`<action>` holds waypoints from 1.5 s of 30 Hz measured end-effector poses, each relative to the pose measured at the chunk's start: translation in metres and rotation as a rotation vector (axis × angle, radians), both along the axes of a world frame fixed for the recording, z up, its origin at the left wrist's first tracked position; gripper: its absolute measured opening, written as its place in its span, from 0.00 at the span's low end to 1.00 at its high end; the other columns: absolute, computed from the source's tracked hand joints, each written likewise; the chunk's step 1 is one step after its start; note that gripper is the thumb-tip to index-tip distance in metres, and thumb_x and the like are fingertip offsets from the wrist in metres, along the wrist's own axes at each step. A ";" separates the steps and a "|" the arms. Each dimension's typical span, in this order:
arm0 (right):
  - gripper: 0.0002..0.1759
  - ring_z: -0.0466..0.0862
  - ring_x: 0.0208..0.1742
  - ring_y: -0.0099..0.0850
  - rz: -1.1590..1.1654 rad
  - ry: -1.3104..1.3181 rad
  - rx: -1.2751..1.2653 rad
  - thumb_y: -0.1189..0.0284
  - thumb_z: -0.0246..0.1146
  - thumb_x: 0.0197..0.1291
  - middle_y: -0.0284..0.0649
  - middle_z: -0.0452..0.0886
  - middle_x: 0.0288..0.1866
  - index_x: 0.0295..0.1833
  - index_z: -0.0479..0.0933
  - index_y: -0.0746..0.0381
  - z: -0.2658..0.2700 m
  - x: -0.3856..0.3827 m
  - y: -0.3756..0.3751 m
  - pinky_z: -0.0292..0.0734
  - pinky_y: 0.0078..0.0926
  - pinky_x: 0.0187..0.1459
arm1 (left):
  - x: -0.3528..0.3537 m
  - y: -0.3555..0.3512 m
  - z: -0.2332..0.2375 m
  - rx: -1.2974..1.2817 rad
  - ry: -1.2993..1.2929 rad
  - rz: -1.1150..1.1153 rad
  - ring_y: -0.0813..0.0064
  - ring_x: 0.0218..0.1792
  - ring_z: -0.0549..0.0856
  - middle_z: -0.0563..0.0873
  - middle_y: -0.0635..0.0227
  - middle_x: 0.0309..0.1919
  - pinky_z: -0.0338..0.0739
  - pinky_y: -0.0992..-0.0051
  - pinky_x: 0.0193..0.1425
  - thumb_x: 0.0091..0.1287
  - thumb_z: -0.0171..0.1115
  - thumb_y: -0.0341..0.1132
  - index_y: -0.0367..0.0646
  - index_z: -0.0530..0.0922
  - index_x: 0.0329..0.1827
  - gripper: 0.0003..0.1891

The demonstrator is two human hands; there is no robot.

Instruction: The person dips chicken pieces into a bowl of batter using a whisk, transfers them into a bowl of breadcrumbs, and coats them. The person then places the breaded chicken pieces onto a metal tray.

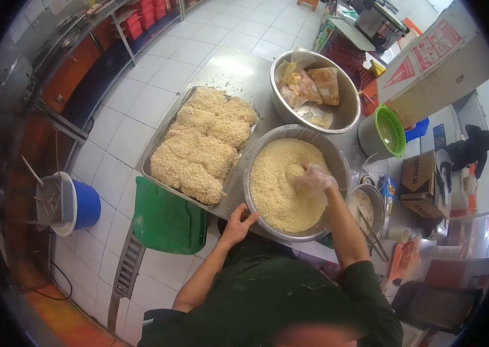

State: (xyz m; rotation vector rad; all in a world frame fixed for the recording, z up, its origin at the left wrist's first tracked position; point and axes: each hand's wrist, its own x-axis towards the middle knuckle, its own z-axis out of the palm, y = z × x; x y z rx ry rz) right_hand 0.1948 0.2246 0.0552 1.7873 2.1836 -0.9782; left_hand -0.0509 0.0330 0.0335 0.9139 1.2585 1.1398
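Note:
A large metal bowl (342, 159) of pale yellow breadcrumbs (276, 194) stands in front of me on the steel table. My right hand (315, 177), in a clear plastic glove, reaches into the crumbs. Its fingers are closed around a crumb-coated piece (294, 172), partly hidden by the hand and crumbs. At the bowl's near left rim, my bare left hand (237, 226) grips the edge with thumb and fingers. Left of the bowl, a rectangular metal tray (156, 151) is piled with thickly breaded pieces (204, 141).
Behind the crumb bowl, another metal bowl (353, 115) holds bagged food (305, 87). On the right are a pot with a green strainer (389, 130), a small pan with tongs (376, 246) and a cardboard box (418, 184). A green bin (169, 220) stands below the tray.

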 end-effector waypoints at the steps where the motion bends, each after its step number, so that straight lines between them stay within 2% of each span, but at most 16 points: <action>1: 0.34 0.82 0.39 0.35 0.096 -0.005 0.058 0.57 0.68 0.44 0.48 0.82 0.38 0.55 0.74 0.66 0.009 -0.002 0.003 0.75 0.31 0.41 | -0.002 0.001 0.003 0.002 0.001 -0.016 0.81 0.37 0.79 0.82 0.70 0.35 0.73 0.78 0.45 0.64 0.61 0.38 0.39 0.75 0.44 0.12; 8: 0.25 0.82 0.37 0.40 0.159 -0.147 0.081 0.60 0.68 0.42 0.50 0.81 0.35 0.46 0.77 0.63 0.126 -0.042 0.002 0.75 0.34 0.42 | -0.001 0.000 -0.002 0.000 -0.040 -0.020 0.83 0.36 0.77 0.81 0.71 0.34 0.72 0.78 0.43 0.65 0.61 0.37 0.39 0.75 0.43 0.11; 10: 0.21 0.82 0.39 0.42 0.168 -0.161 0.267 0.59 0.66 0.46 0.51 0.81 0.35 0.43 0.78 0.62 0.150 -0.053 -0.007 0.76 0.36 0.43 | -0.003 0.000 -0.007 -0.037 -0.052 -0.051 0.81 0.39 0.76 0.80 0.70 0.37 0.71 0.77 0.47 0.64 0.61 0.39 0.39 0.74 0.46 0.14; 17: 0.35 0.76 0.54 0.45 0.364 -0.207 0.113 0.43 0.61 0.50 0.51 0.77 0.51 0.58 0.71 0.56 0.116 -0.057 -0.083 0.72 0.39 0.54 | -0.004 0.000 -0.011 -0.077 -0.106 -0.084 0.78 0.43 0.76 0.80 0.70 0.41 0.70 0.75 0.52 0.64 0.61 0.40 0.38 0.73 0.50 0.17; 22: 0.55 0.73 0.59 0.47 0.128 -0.418 0.208 0.38 0.63 0.42 0.60 0.72 0.57 0.64 0.61 0.73 0.044 -0.035 -0.108 0.68 0.40 0.58 | 0.000 -0.001 -0.005 -0.065 -0.053 -0.048 0.78 0.45 0.77 0.80 0.69 0.43 0.70 0.75 0.53 0.65 0.60 0.38 0.38 0.72 0.51 0.17; 24: 0.55 0.74 0.59 0.47 0.184 -0.421 0.207 0.40 0.65 0.41 0.61 0.72 0.56 0.62 0.61 0.76 0.040 -0.041 -0.115 0.68 0.38 0.58 | 0.000 -0.002 -0.005 -0.053 -0.003 -0.044 0.78 0.46 0.77 0.80 0.69 0.44 0.69 0.76 0.54 0.65 0.60 0.37 0.37 0.72 0.51 0.16; 26: 0.50 0.75 0.57 0.47 -0.019 -0.283 -0.118 0.45 0.67 0.42 0.61 0.73 0.55 0.60 0.63 0.74 0.034 -0.042 -0.111 0.70 0.38 0.56 | 0.000 -0.003 -0.009 -0.138 -0.122 -0.061 0.78 0.46 0.77 0.80 0.69 0.44 0.69 0.76 0.54 0.65 0.59 0.36 0.38 0.72 0.51 0.15; 28: 0.43 0.78 0.52 0.47 -0.114 -0.223 0.054 0.53 0.69 0.43 0.58 0.76 0.50 0.59 0.66 0.70 0.025 -0.037 -0.114 0.73 0.37 0.52 | 0.001 -0.002 -0.013 -0.117 -0.139 -0.054 0.78 0.46 0.77 0.80 0.70 0.44 0.70 0.76 0.54 0.65 0.59 0.36 0.38 0.73 0.51 0.15; 30: 0.38 0.80 0.48 0.47 -0.218 -0.092 -0.175 0.58 0.70 0.44 0.56 0.79 0.45 0.59 0.67 0.67 0.026 -0.027 -0.099 0.75 0.36 0.48 | 0.001 -0.003 -0.016 -0.094 -0.161 -0.037 0.79 0.45 0.77 0.80 0.70 0.43 0.70 0.76 0.53 0.65 0.59 0.35 0.38 0.73 0.50 0.14; 33: 0.29 0.76 0.54 0.47 -0.293 0.175 -0.230 0.55 0.63 0.51 0.58 0.76 0.52 0.51 0.74 0.67 0.057 -0.032 -0.068 0.71 0.41 0.53 | 0.000 -0.002 -0.015 -0.083 -0.150 -0.048 0.79 0.44 0.77 0.80 0.70 0.42 0.70 0.76 0.52 0.65 0.60 0.35 0.38 0.73 0.50 0.14; 35: 0.30 0.79 0.51 0.45 -0.169 0.106 0.208 0.60 0.61 0.56 0.56 0.78 0.50 0.59 0.68 0.67 0.008 -0.023 -0.045 0.73 0.35 0.52 | -0.002 -0.001 -0.012 -0.093 -0.097 -0.064 0.79 0.45 0.77 0.80 0.69 0.43 0.70 0.76 0.52 0.65 0.60 0.36 0.38 0.73 0.50 0.14; 36: 0.30 0.79 0.51 0.45 -0.170 0.109 0.209 0.60 0.61 0.56 0.56 0.78 0.50 0.59 0.68 0.67 0.017 -0.037 -0.040 0.73 0.35 0.52 | -0.002 -0.001 -0.012 -0.093 -0.094 -0.064 0.79 0.45 0.77 0.80 0.69 0.43 0.70 0.76 0.52 0.65 0.60 0.36 0.38 0.73 0.50 0.14; 38: 0.33 0.65 0.67 0.46 0.006 -0.013 0.473 0.57 0.53 0.62 0.60 0.64 0.65 0.66 0.60 0.68 0.046 -0.084 -0.037 0.58 0.38 0.66 | -0.003 0.000 -0.013 -0.103 -0.037 -0.073 0.79 0.44 0.77 0.80 0.69 0.43 0.70 0.76 0.52 0.64 0.61 0.37 0.38 0.74 0.49 0.15; 39: 0.33 0.65 0.67 0.46 0.010 -0.011 0.474 0.57 0.53 0.62 0.60 0.64 0.65 0.66 0.60 0.68 0.033 -0.089 -0.037 0.58 0.38 0.66 | -0.004 0.002 -0.011 -0.103 -0.035 -0.069 0.79 0.44 0.77 0.80 0.69 0.43 0.70 0.76 0.52 0.64 0.61 0.37 0.38 0.74 0.49 0.15; 41: 0.41 0.42 0.75 0.49 0.034 -0.044 0.535 0.51 0.46 0.63 0.60 0.44 0.73 0.70 0.48 0.72 -0.002 -0.092 -0.040 0.37 0.40 0.73 | -0.005 0.003 -0.004 -0.080 -0.098 -0.038 0.78 0.45 0.76 0.80 0.68 0.44 0.69 0.75 0.53 0.64 0.61 0.38 0.38 0.74 0.50 0.16; 45: 0.45 0.34 0.75 0.53 0.090 -0.133 0.399 0.50 0.43 0.64 0.62 0.37 0.73 0.70 0.40 0.76 0.005 -0.089 -0.052 0.29 0.40 0.73 | -0.006 0.002 -0.006 -0.059 -0.059 -0.057 0.77 0.47 0.76 0.80 0.67 0.45 0.68 0.75 0.56 0.63 0.62 0.38 0.39 0.74 0.51 0.17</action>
